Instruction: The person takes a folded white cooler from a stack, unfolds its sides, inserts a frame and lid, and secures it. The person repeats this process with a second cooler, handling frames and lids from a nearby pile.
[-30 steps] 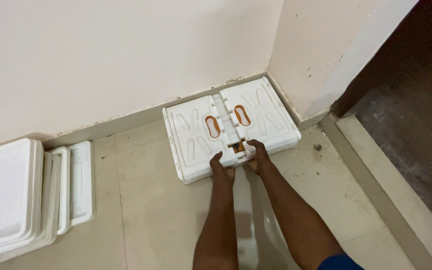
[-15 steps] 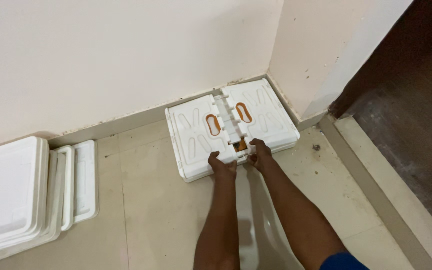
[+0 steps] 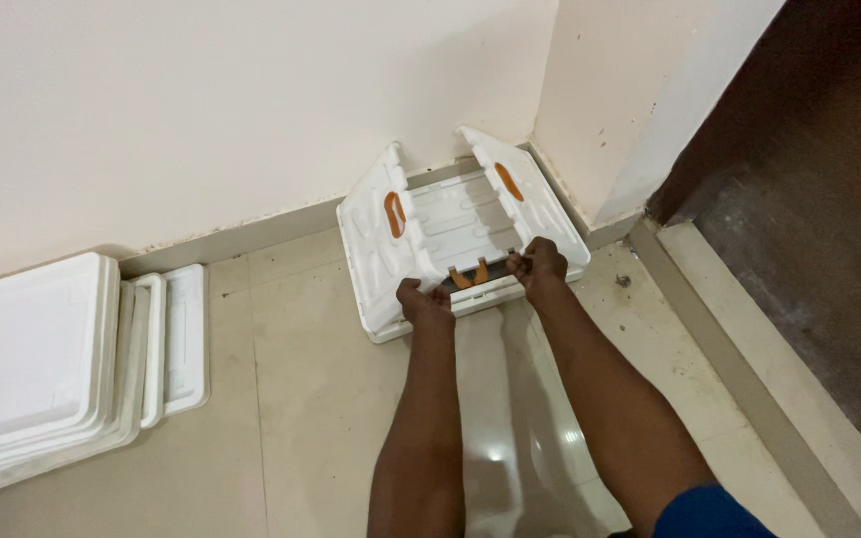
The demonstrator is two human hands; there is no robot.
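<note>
A white plastic folding crate point(image 3: 460, 224) lies flat on the tiled floor against the wall corner. Its two side panels, each with an orange oval handle slot, stand tilted up and apart. My left hand point(image 3: 425, 301) grips the near edge of the left panel point(image 3: 383, 239). My right hand point(image 3: 538, 263) grips the near edge of the right panel point(image 3: 522, 191). Between my hands the ribbed inner base and two small orange latches point(image 3: 468, 275) show.
A stack of flat white plastic panels point(image 3: 42, 364) leans on the floor at the left by the wall. A raised stone threshold point(image 3: 749, 369) runs along the right, with a dark floor beyond it. A wall corner juts out behind the crate.
The two side panels lay folded flat and closed together; now they are swung up and apart, with my hands spread wider on their near edges.
</note>
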